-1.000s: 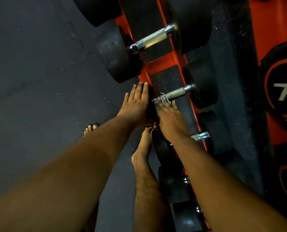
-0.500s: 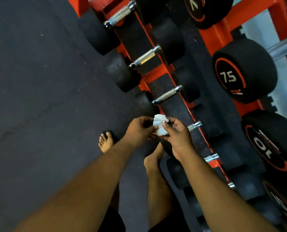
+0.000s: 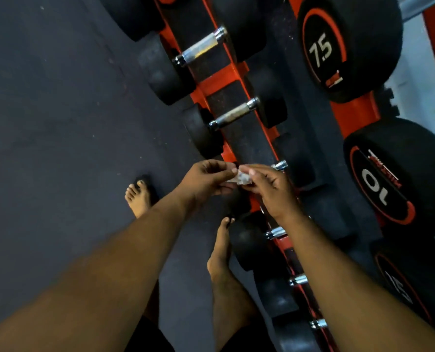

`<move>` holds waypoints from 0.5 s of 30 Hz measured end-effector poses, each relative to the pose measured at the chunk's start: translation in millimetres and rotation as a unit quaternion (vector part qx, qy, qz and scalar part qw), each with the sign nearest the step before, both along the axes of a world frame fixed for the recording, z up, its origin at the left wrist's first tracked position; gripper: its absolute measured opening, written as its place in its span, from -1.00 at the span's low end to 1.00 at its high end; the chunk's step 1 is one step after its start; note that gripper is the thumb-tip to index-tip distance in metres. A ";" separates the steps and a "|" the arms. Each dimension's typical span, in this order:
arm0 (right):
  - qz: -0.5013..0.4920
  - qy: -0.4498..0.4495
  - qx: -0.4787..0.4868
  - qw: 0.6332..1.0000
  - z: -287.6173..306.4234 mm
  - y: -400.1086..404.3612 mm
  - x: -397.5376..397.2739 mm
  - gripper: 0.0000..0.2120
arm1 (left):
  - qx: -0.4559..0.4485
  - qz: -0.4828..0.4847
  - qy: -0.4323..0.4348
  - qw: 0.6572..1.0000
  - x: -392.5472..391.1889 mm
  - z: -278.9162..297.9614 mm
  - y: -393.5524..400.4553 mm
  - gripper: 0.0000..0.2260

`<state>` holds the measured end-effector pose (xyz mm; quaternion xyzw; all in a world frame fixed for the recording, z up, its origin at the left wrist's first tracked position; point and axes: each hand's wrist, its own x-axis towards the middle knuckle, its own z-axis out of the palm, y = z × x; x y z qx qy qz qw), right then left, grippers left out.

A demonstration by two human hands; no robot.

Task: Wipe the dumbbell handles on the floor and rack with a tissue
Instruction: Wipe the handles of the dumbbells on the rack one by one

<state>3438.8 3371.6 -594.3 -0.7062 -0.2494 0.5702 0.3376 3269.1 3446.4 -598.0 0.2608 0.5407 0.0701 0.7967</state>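
Observation:
A small crumpled white tissue (image 3: 242, 178) sits between my two hands, above the low row of the orange rack (image 3: 217, 80). My left hand (image 3: 206, 177) pinches its left end with thumb and fingers. My right hand (image 3: 269, 189) pinches its right end. Black dumbbells lie across the rack with metal handles: one handle (image 3: 201, 47) further up, another handle (image 3: 234, 114) just above my hands. A third handle (image 3: 279, 165) shows only its end behind my right hand.
Bigger dumbbells marked 7.5 (image 3: 348, 47) and 10 (image 3: 396, 174) rest on the upper tier at right. More handles (image 3: 275, 233) run down the rack under my right forearm. My bare feet (image 3: 139, 198) stand on the dark rubber floor (image 3: 59, 123) at left.
A second ago both hands were down at a dumbbell on the rack. They lifted off it and now hold the tissue between them, which looks more bunched than half a second ago.

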 end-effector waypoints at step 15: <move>0.078 -0.010 -0.099 0.992 -36.7 -28.4 25.7 -0.78 | 0.220 -0.165 0.182 0.944 35.0 -51.3 -54.2 -0.79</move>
